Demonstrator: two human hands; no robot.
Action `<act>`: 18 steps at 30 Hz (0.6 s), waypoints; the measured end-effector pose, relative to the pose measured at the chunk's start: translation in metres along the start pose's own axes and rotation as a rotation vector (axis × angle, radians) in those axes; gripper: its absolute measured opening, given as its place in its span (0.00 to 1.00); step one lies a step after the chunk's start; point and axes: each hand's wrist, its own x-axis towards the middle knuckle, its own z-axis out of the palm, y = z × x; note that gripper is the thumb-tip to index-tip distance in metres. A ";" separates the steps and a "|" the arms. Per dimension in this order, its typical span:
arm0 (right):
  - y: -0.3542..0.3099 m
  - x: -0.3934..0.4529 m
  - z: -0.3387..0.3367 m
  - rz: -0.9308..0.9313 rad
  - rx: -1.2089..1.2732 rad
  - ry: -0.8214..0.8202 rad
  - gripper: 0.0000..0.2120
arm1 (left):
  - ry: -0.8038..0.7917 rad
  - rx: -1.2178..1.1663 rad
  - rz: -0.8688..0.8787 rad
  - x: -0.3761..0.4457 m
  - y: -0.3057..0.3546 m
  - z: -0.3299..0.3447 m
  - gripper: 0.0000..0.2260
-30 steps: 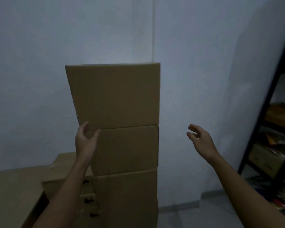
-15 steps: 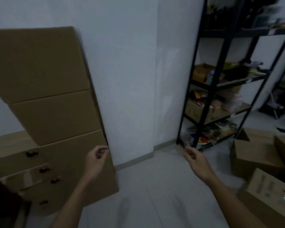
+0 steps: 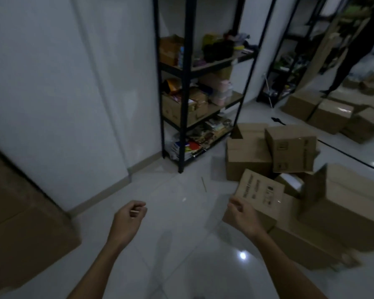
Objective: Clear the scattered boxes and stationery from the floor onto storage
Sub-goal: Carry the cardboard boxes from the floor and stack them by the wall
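The pale tiled floor (image 3: 181, 244) shines with small light glints. On it, at the right, lies a cluster of cardboard boxes (image 3: 289, 147); a printed box (image 3: 259, 190) leans tilted at the cluster's near edge, and an open box (image 3: 350, 208) sits beside it. Further back rests another group of boxes (image 3: 330, 113). A thin stick (image 3: 203, 184) lies on the tiles near the black shelf rack (image 3: 186, 100), whose boards carry cartons and mixed clutter. A large box (image 3: 20, 234) stands at the left.

Dim, blurry, glare on floor (image 3: 243, 255)
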 end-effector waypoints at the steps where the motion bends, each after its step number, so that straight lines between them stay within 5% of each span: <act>1: 0.011 0.007 -0.011 0.018 0.007 0.008 0.15 | -0.032 0.011 -0.006 0.007 0.006 0.019 0.05; 13: 0.147 0.082 -0.185 0.189 0.040 0.066 0.10 | -0.396 0.122 -0.015 0.060 0.116 0.247 0.04; 18: 0.218 0.146 -0.226 0.329 0.124 0.045 0.11 | -0.421 0.141 -0.069 0.083 0.132 0.329 0.06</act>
